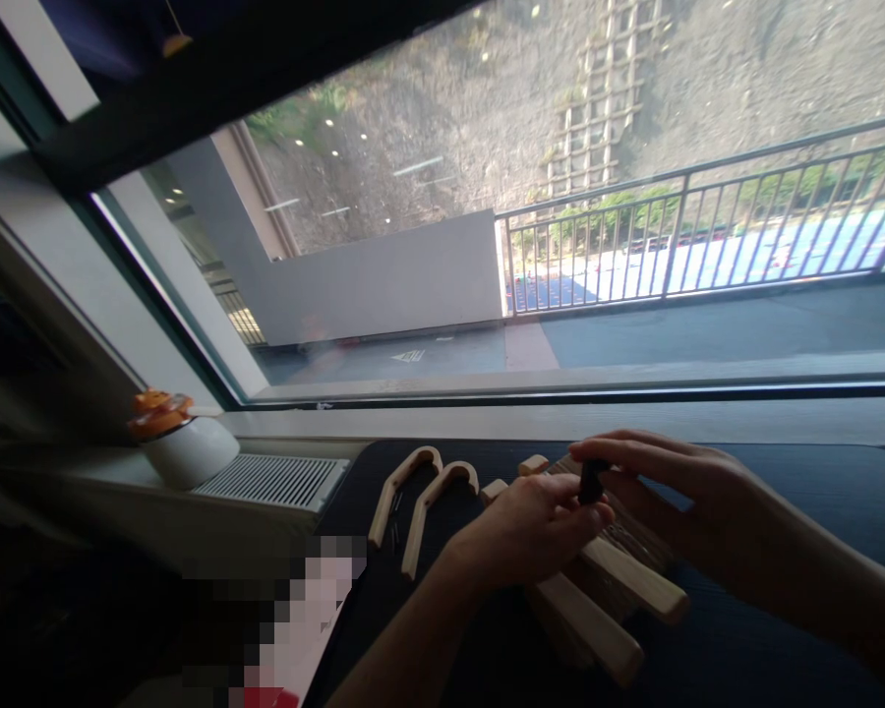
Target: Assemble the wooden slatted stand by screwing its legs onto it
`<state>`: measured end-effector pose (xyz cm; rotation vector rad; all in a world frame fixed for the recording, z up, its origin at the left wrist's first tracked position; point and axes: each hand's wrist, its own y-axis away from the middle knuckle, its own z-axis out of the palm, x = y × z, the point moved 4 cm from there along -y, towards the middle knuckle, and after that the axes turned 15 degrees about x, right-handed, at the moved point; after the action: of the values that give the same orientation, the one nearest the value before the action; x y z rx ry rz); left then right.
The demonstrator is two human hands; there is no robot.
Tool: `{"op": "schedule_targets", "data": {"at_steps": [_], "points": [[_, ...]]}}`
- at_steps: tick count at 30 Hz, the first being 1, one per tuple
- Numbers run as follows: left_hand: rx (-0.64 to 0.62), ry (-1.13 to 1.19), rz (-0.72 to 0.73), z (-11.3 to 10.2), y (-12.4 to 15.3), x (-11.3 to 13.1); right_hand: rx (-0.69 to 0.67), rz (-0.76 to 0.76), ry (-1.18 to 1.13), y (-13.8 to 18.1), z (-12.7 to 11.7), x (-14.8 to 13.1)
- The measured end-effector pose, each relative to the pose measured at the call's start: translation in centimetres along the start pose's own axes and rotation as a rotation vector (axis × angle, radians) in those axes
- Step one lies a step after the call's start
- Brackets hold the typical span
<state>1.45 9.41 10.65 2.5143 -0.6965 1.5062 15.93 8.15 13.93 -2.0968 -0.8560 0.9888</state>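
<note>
Between my hands is a small dark, stubby piece (594,480); its exact kind is too dark to tell. My left hand (512,531) pinches it between thumb and fingers. The fingertips of my right hand (682,487) close on its upper part from the other side. Below both hands lies a pale wooden frame (634,575) with rounded bars and what looks like woven cord, partly hidden. To the left of my left hand lie two curved wooden arms (437,511), hooked at their far ends. Thin dark bolts (395,516) lie between them.
The pieces lie on a black table (803,511) against a window sill (428,423). At left, a white container with an orange top (192,447) stands beside a slatted vent (272,480). A blurred pale patch (310,610) is by the table's left edge. A railing (678,236) shows outside.
</note>
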Motion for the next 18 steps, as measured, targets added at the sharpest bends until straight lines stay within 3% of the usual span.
{"op": "schedule_targets", "data": {"at_steps": [8,18], "points": [[0.011,-0.082,0.010,-0.2,0.1,0.2,0.059,0.109,0.052,-0.2,0.1,0.3],[0.007,-0.076,0.025,-0.2,0.1,-0.1,0.049,0.134,0.032,-0.2,-0.1,-0.1]]}}
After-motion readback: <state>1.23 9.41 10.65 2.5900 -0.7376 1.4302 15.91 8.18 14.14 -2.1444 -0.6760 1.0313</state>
